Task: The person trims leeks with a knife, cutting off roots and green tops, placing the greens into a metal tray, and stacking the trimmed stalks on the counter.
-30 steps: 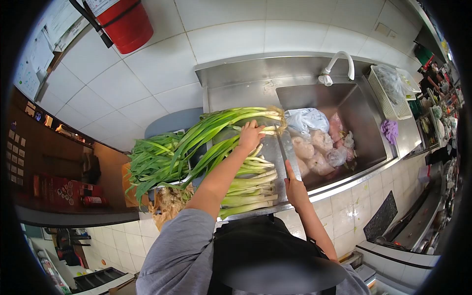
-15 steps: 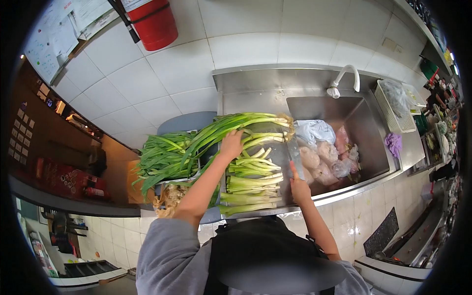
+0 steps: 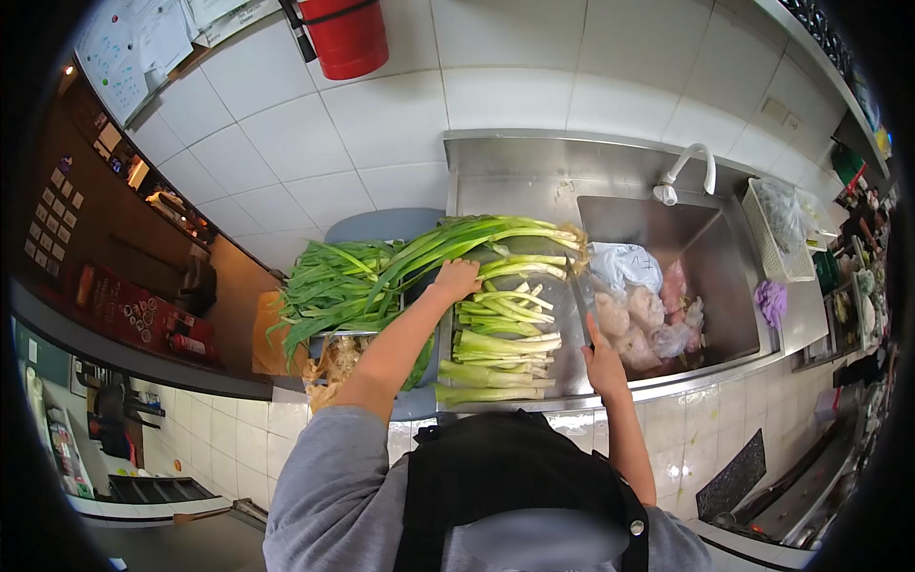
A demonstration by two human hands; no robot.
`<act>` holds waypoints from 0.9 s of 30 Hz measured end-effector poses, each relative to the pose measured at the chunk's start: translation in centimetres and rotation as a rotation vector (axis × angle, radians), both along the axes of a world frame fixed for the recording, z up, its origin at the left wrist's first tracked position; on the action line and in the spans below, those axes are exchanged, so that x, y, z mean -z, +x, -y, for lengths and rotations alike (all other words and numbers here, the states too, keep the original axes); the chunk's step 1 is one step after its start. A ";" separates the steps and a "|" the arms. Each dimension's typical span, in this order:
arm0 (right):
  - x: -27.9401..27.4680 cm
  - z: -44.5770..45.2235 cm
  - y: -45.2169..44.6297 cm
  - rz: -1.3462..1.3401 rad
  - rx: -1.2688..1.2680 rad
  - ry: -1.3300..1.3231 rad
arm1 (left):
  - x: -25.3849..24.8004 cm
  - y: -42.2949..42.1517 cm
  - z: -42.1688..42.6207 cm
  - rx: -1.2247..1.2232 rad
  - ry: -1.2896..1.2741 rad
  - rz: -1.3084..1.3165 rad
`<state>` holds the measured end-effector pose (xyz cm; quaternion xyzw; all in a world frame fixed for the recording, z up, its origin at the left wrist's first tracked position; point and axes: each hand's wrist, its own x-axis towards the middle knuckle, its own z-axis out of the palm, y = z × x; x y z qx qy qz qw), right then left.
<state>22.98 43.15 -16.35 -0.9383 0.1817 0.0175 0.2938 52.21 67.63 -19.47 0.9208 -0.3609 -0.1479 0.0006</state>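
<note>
My left hand (image 3: pixel 457 278) is closed over long green onion stalks (image 3: pixel 519 265), its fingers curled at their middle. In my right hand (image 3: pixel 602 367) is a kitchen knife (image 3: pixel 579 294), its blade pointing away from me beside the stalks' pale root ends. Whether the edge touches them I cannot tell. Untrimmed green onions (image 3: pixel 496 231) with shaggy roots lie just beyond. Nearer to me, several cut white-and-green stalks (image 3: pixel 500 370) rest in rows on the steel counter (image 3: pixel 567 386). Long green leaves (image 3: pixel 338 286) are heaped to the left, above a container of pale root trimmings (image 3: pixel 334 367).
Right of the counter, a steel sink (image 3: pixel 729 253) holds plastic bags of pinkish food (image 3: pixel 634 324). A white faucet (image 3: pixel 681 176) rises behind it. A white basket (image 3: pixel 786 234) and a purple cloth (image 3: pixel 770 302) sit at its right edge. A red fire extinguisher (image 3: pixel 345 38) hangs on the wall.
The view has shifted, so the counter sits farther right. The knife blade has come in closer to the stalks' root ends. My left hand remains on the stalks.
</note>
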 end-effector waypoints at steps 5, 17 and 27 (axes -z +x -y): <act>-5.3 -3.4 -0.5 0.045 0.025 0.056 | -3.7 1.4 -0.2 -0.011 -0.017 -0.215; -5.1 -9.8 1.2 -0.092 -0.177 0.298 | -3.4 2.5 -1.3 0.057 -0.026 -0.253; -5.5 -10.6 1.7 -0.037 -0.199 0.458 | -3.9 -1.9 -0.9 -0.161 -0.120 -0.061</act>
